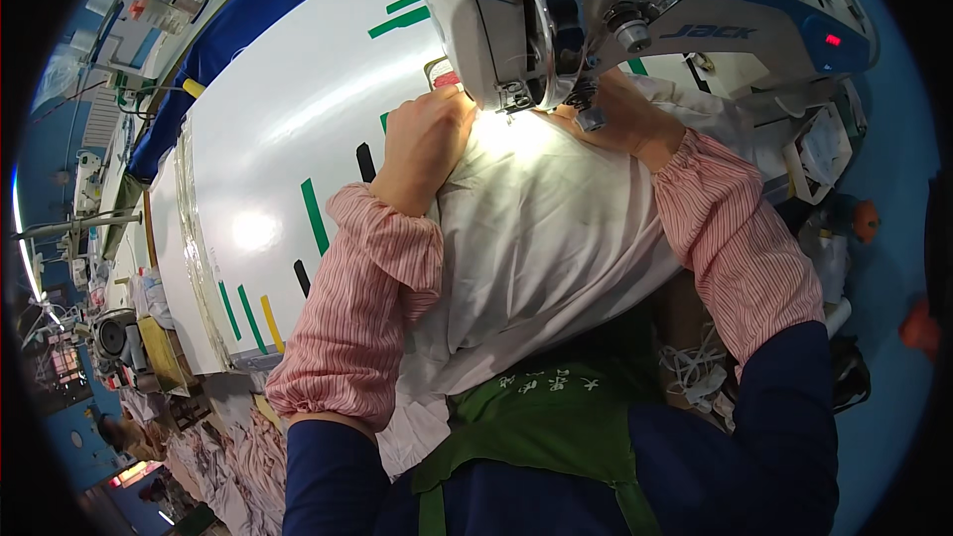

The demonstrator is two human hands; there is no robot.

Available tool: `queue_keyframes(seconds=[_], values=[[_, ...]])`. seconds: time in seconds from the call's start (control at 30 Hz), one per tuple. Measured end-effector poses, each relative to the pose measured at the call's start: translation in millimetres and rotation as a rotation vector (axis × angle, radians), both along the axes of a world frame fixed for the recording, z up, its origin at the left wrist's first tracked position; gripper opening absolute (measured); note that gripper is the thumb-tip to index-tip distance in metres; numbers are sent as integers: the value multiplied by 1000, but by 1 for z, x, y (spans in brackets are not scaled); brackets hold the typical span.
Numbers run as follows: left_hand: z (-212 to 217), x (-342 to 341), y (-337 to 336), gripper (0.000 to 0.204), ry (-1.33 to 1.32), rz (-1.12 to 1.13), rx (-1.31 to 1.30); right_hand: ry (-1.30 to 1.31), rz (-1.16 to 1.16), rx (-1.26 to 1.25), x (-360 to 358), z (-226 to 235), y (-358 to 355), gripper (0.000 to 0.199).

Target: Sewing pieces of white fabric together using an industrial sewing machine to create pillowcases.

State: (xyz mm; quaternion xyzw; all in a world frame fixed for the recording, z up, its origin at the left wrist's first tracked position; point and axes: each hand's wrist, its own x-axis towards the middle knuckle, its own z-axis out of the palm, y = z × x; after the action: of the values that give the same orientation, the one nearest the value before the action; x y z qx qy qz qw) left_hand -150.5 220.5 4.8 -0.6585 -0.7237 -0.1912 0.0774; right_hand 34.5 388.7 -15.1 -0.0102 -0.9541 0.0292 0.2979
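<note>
A white cloth [541, 228] runs from under the sewing machine [476, 10] down over the table's front edge toward my lap. My left hand [427, 144] is closed on the cloth's left edge, just left of the needle area, with its fingertips hidden. On the other side my right hand [630, 119] is closed on the cloth, its fingers partly covered by the machine's thread parts. Bright lamp light washes out the cloth between my hands. Both forearms wear red-and-white striped sleeve covers.
The white table top [258, 139] carries green, black and yellow tape strips. A small patch of red material [444, 77] lies beyond my left hand. Blue cloth [238, 30] lines the far edge. Pale fabric is heaped [228, 467] at the lower left. A white open box [822, 154] stands at right.
</note>
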Motion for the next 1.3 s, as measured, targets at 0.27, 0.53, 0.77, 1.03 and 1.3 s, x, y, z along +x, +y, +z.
queue_keyframes(seconds=[0.27,0.53,0.77,1.03,1.3], values=[[13,-2,1,19,-371,-53,-19,-136,-13,-12,1,10,-6,12],[35,55,-116,60,-1436,-106,-618,-240,130,-144,37,33,-17,33],[-101,104,-346,65,-877,129,-975,-359,200,-149,79,30,-11,49],[-190,151,-474,50,-719,1056,-1166,-441,154,-120,89,37,-15,51],[80,-47,-393,36,-644,935,-512,-370,51,-33,120,26,-30,51]])
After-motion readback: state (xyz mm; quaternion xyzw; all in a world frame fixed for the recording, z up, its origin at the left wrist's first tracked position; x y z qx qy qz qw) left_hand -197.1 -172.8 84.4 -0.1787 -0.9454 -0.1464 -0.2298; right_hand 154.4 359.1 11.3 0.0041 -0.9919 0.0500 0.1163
